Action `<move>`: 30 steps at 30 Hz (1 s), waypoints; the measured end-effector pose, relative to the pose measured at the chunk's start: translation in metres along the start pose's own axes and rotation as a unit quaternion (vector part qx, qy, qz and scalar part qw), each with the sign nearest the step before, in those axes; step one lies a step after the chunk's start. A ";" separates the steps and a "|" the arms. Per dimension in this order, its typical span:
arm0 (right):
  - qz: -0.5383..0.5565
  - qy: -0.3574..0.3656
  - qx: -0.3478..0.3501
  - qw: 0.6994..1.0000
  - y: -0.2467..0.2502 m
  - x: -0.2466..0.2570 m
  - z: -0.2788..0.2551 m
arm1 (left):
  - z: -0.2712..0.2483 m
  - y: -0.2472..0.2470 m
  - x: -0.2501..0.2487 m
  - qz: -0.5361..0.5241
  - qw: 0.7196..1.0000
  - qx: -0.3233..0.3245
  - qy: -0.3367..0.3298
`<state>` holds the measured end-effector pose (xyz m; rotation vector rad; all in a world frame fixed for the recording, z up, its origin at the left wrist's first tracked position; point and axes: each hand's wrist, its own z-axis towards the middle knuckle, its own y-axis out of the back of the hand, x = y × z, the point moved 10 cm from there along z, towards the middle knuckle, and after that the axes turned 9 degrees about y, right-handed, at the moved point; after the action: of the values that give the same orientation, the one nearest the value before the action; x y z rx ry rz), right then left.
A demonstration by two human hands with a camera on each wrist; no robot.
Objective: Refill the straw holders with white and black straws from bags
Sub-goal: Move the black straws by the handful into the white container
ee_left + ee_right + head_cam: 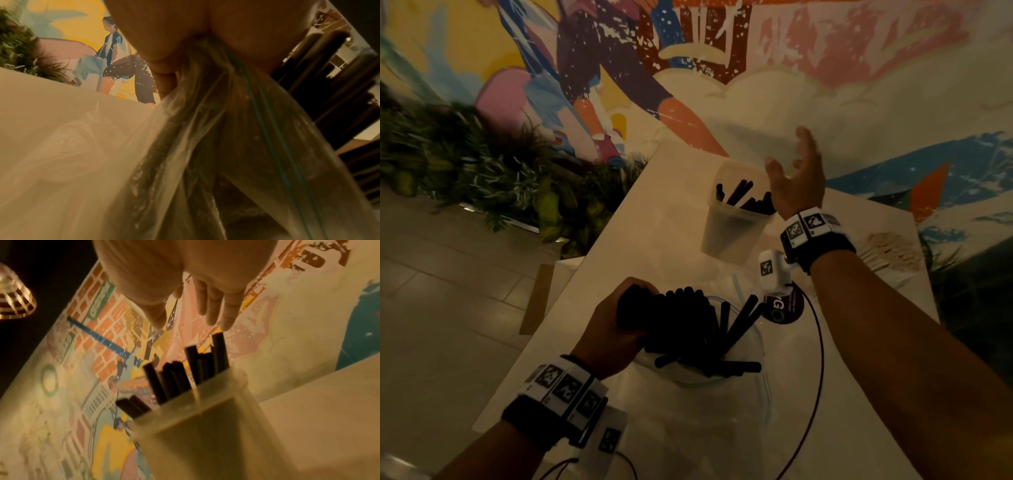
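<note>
White table (619,246) before painted mural wall (825,51)

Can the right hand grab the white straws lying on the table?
Probably yes. The right hand is open and empty above the holder of black straws. The white straws lie on the table beside that forearm, with nothing on them or in between.
</note>
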<state>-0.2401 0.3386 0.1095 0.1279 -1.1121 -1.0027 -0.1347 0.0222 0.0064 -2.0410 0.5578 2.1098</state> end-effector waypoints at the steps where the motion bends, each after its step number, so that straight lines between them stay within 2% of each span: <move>1: -0.057 0.008 0.078 0.995 -0.018 -0.005 -0.003 | 0.000 0.000 0.000 -0.008 1.000 0.001 0.003; 2: -0.111 -0.001 0.159 0.981 -0.036 -0.015 -0.009 | 0.000 0.000 0.001 -0.011 1.000 0.001 0.005; 3: -0.142 -0.022 0.210 0.967 -0.047 -0.025 -0.016 | 0.000 0.000 0.001 -0.010 1.000 0.001 0.005; 4: -0.147 -0.038 0.223 0.963 -0.049 -0.030 -0.020 | 0.000 0.000 0.000 -0.006 1.000 0.000 0.004; 8: -0.038 -0.003 0.081 0.996 -0.001 0.001 -0.020 | 0.000 -0.001 0.000 -0.016 1.000 0.005 0.003; 10: 0.052 -0.008 0.063 0.997 0.021 0.013 -0.032 | 0.001 -0.001 0.002 -0.014 1.000 0.006 0.011; 11: 0.103 -0.026 0.085 0.991 0.025 0.016 -0.045 | 0.002 -0.001 0.002 -0.010 1.000 0.007 0.012; 13: 0.174 -0.065 0.173 0.967 0.023 0.018 -0.084 | 0.004 -0.002 0.001 -0.007 1.000 0.007 0.013; 16: 0.151 -0.092 0.326 0.929 0.016 0.015 -0.158 | 0.007 -0.002 0.000 0.002 1.000 0.006 0.011; 19: 0.164 -0.098 0.405 0.894 0.015 0.020 -0.221 | 0.009 -0.001 0.002 0.015 1.000 0.008 0.009; 21: 0.201 -0.101 0.387 0.894 0.015 0.031 -0.244 | 0.009 0.000 0.004 0.021 1.000 0.008 0.011; 23: 0.236 -0.104 0.335 0.906 0.013 0.039 -0.253 | 0.009 -0.001 0.003 0.031 0.999 0.008 0.010; 26: 0.271 -0.111 0.266 0.919 0.003 0.045 -0.256 | 0.006 -0.005 0.000 0.039 0.999 0.018 0.005; 30: 0.287 -0.117 0.212 0.927 -0.013 0.049 -0.251 | 0.001 -0.013 -0.008 0.043 0.998 0.051 -0.002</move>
<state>-0.0452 0.2018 0.0146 0.0226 -1.4648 -0.2475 -0.1301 0.0353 0.0121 -1.9898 0.7507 2.0858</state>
